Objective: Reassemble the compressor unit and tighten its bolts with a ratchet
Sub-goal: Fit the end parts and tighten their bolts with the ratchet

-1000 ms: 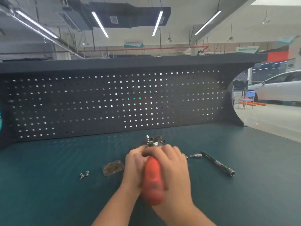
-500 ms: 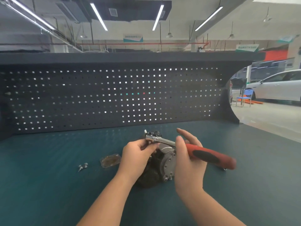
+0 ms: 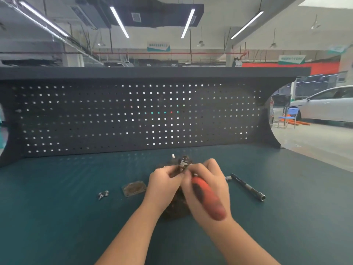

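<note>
Tightening is underway: right hand (image 3: pixel 207 185) grips the ratchet (image 3: pixel 208 197) on the compressor unit (image 3: pixel 177 209) mid-desk (image 3: pixel 57 217), left hand (image 3: pixel 162 185) steadying its head. Loose bolts (image 3: pixel 103 194) and cover plate (image 3: pixel 133 188) remain unfitted.

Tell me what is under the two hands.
Under the left hand and right hand sits the dark compressor on the green bench. The right hand grips the red ratchet. The hands cover its head and the bolt.

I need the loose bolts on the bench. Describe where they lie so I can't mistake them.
On the green bench top, look left of the left hand. Past the flat brownish plate lie two small silver bolts, the leftmost items and the only shiny pair there.
</note>
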